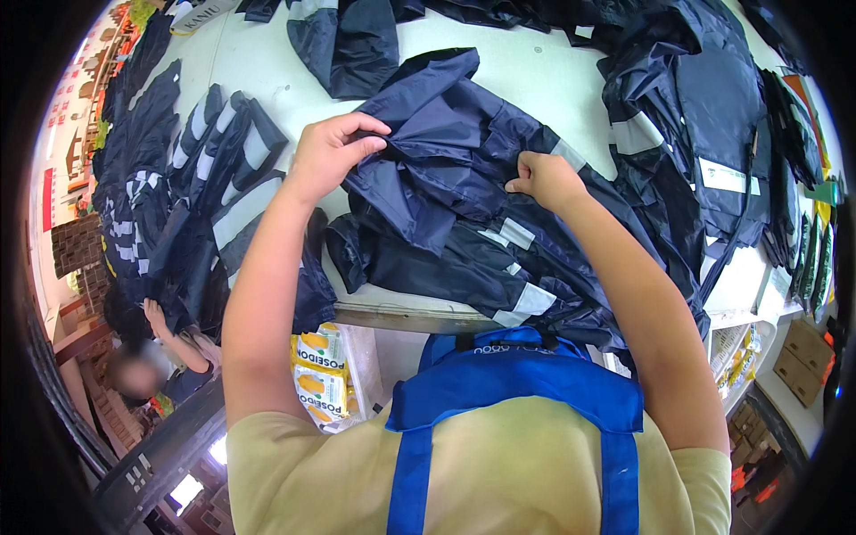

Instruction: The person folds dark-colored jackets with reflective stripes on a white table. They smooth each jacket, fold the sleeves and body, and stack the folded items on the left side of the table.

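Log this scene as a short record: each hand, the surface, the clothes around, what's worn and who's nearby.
Left hand: pinches a dark garment
Right hand: pinches the same garment, farther right
Surface: pale table
Around: dark clothes on the left, a dark coat on the right
Worn: blue apron, yellowish shirt
Below table: yellow packages
Nearby: another person's hand, lower left

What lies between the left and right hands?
The head view shows bunched folds of the navy garment between the left hand and the right hand.
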The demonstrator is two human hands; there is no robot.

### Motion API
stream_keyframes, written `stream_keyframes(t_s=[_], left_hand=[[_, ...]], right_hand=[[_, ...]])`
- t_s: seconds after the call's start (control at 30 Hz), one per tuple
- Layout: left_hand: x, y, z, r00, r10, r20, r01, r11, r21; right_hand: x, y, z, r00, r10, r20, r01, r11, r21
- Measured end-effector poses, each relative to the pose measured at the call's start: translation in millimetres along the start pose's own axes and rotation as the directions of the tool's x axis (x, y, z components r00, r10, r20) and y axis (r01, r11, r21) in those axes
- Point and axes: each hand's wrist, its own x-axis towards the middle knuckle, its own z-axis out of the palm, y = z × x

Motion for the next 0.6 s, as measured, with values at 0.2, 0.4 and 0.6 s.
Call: stream_keyframes(t_s=[0.2, 0.4, 0.6], left_hand=[[-22, 10, 5, 0.998, -0.042, -0.056, 0.048, 0.992, 0.116], [-39, 26, 12, 0.978, -0.013, -0.206, 0.07, 0.959, 0.275], [-71, 56, 26, 0.988, 0.034, -0.15, -0.035, 0.999, -0.009]], right_hand=[[-13, 2, 9, 0.989, -0.023, -0.149, 0.025, 1.0, 0.015], [-27, 2, 11, 0.991, -0.055, -0.121, 0.063, 0.996, 0.057], [-73, -84, -15, 0.58, -0.579, -0.573, 0.639, 0.76, -0.122]])
